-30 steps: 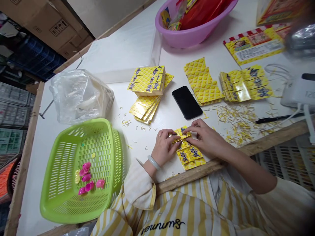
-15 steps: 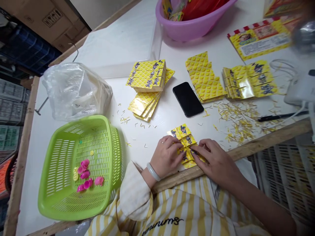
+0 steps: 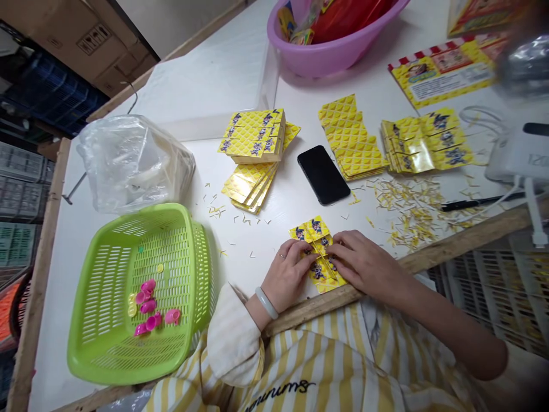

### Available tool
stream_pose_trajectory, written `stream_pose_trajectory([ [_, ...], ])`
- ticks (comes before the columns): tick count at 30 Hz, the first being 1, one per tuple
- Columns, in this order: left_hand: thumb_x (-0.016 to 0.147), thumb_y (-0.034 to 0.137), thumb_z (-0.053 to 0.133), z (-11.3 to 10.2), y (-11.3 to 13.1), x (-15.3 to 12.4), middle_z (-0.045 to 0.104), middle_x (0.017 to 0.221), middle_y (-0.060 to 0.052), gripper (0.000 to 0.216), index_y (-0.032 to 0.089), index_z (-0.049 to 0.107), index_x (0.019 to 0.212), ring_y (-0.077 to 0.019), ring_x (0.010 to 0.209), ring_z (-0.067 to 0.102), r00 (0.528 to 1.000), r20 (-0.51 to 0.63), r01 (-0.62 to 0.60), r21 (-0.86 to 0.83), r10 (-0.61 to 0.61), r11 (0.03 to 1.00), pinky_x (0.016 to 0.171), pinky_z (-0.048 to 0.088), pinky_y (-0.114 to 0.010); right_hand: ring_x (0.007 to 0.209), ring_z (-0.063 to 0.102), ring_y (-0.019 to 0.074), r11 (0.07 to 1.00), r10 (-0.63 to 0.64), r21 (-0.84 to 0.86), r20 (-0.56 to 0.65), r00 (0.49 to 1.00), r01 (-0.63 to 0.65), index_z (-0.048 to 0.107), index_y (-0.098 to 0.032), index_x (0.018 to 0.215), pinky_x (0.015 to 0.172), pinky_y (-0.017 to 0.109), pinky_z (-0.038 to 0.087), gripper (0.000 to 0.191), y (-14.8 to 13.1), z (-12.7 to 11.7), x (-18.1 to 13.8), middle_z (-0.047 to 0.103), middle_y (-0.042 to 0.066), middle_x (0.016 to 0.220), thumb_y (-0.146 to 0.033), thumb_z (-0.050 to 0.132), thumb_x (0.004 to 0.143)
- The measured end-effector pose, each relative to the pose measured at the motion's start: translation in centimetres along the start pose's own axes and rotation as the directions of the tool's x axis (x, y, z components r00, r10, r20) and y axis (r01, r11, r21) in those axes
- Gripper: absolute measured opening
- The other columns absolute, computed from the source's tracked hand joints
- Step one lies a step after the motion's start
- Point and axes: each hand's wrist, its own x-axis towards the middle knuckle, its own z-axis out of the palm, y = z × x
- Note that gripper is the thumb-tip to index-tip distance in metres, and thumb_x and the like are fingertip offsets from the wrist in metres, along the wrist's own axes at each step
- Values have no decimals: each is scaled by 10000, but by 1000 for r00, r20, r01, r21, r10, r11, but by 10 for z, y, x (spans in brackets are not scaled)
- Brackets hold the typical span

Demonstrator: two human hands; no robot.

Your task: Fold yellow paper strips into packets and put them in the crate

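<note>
A yellow printed card sheet (image 3: 318, 226) with small cartoon figures lies at the table's front edge, slit and folded along its middle. My left hand (image 3: 283, 276) grips the sheet's left side, thumb and fingers bent at the centre fold. From the other side my right hand (image 3: 364, 257) holds it, fingertips pressed near the same fold. Parts of the sheet are hidden under the fingers. Beyond it lies a black phone (image 3: 323, 174). Similar yellow cards form a thick stack (image 3: 253, 134), a flat pile (image 3: 354, 137) and a folded batch (image 3: 424, 143).
On the left stands a green basket (image 3: 201, 274) holding several pink and yellow pieces. Behind it sits a plastic-wrapped bundle (image 3: 135, 163). A pink basin (image 3: 326, 57) is at the back. Paper scraps (image 3: 405, 212) and a black pen (image 3: 476, 202) lie on the right.
My right hand has shifted slightly up along the card sheet, its fingers flatter on the right side. The left hand's fingers have drawn closer to the middle fold. The view has shifted a little.
</note>
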Motion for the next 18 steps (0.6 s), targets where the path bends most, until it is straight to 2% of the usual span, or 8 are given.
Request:
stream_pose_trajectory([
  [4, 909, 161, 468, 9, 1, -1, 560, 1196, -91, 263, 196, 589, 1141, -262, 1197, 430, 999, -49, -15, 134, 22, 991, 987, 453, -463, 907, 534, 236, 999, -53, -7, 23, 998, 54, 624, -159, 980, 774, 379, 501, 191, 1, 0, 0, 579, 103, 948, -123, 471, 871],
  [10, 909, 178, 487, 13, -2, 3, 589, 1201, -98, 219, 160, 617, 1085, -258, 1184, 469, 993, -59, -89, 172, 100, 981, 967, 469, -427, 950, 538, 266, 971, -197, -139, 6, 980, 196, 632, -148, 877, 772, 404, 503, 157, 2, 8, -8, 609, 126, 1010, -104, 483, 862],
  [15, 922, 201, 478, 15, -9, 1, 599, 1210, -89, 242, 169, 592, 1133, -262, 1257, 429, 989, -44, -132, 209, 144, 969, 950, 460, -419, 1031, 520, 266, 983, -176, -63, -93, 980, 171, 636, -158, 865, 856, 424, 502, 150, 9, 7, -5, 576, 146, 1115, -109, 495, 850],
  [18, 931, 208, 467, 14, -10, 1, 602, 1218, -89, 242, 178, 593, 1135, -249, 1280, 421, 988, -49, -136, 206, 149, 969, 949, 440, -408, 1067, 501, 270, 984, -179, -38, -87, 980, 176, 637, -165, 882, 895, 434, 496, 160, 9, 6, -1, 564, 141, 1160, -96, 502, 832],
])
